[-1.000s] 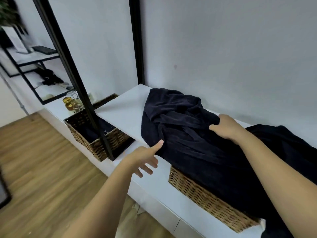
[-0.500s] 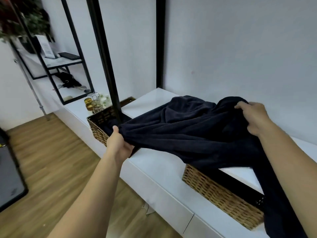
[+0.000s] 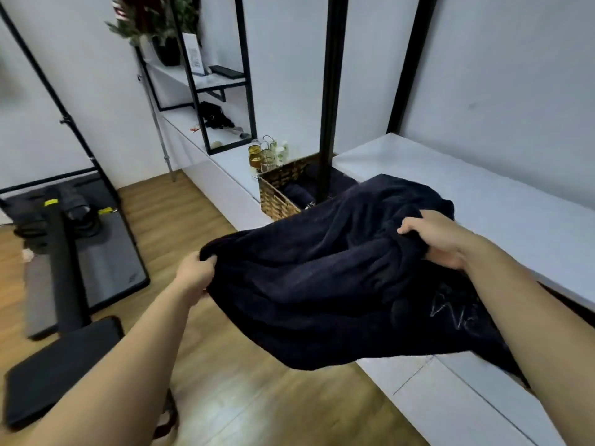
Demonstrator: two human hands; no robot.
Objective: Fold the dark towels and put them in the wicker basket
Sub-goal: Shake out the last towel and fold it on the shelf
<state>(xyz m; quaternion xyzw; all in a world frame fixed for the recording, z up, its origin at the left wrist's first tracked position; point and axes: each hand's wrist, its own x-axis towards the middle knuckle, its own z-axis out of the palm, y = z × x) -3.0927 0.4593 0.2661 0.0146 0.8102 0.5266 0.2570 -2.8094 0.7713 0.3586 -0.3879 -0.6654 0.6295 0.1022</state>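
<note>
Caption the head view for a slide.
Both hands, left and right, hold a dark towel spread above the white bench.

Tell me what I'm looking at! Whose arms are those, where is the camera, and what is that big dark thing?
There is no machine here. A person wears a camera on their head, so you see their own two arms reaching out, as if you were them. The left hand grips one edge of a dark towel, and the right hand grips the other side, so the towel hangs spread between them, above the floor and the front of a long white bench. Farther along the bench stands a wicker basket with dark cloth already inside. Beside it are some small bottles. The person wants to fold the towel and put it in a basket.
</note>
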